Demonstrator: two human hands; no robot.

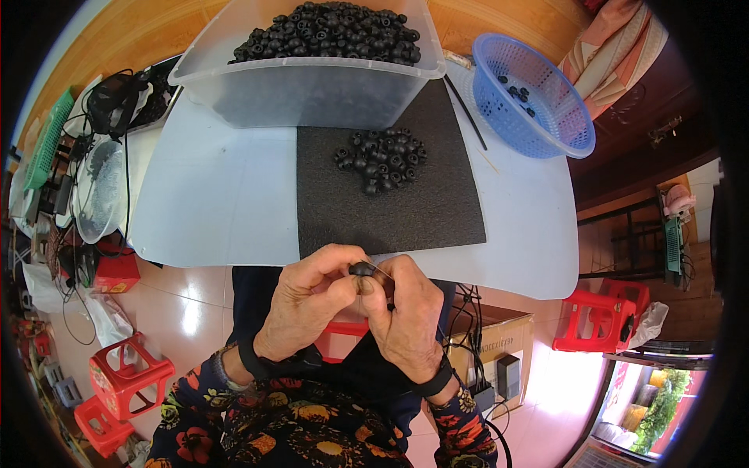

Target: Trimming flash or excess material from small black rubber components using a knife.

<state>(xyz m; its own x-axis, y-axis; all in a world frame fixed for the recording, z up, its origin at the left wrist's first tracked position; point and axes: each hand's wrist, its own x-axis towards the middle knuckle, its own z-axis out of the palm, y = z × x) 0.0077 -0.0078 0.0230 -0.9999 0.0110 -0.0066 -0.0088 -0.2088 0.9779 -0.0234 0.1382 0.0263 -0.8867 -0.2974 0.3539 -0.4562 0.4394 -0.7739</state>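
Observation:
My left hand (304, 300) pinches a small round black part (360, 269) between thumb and fingertips, just off the table's near edge. My right hand (409, 312) is closed close against it, its thumb beside the part. A thin, pale wire-like piece (380, 269) runs from the part to my right fingers; its exact shape is too fine to make out. Beyond my hands lies a dark grey mat (343, 222) with a pile of similar hollow black parts (380, 160). Behind the mat, a large clear plastic tub (304, 105) holds a heap of such black parts (335, 33).
A blue plastic basket (573, 129) with a few black parts stands at the table's far right, near a thin black rod (466, 113). Cables and a clear lid-like dish (101, 191) sit at left. Red stools (129, 374) and a cardboard box (507, 335) are on the floor.

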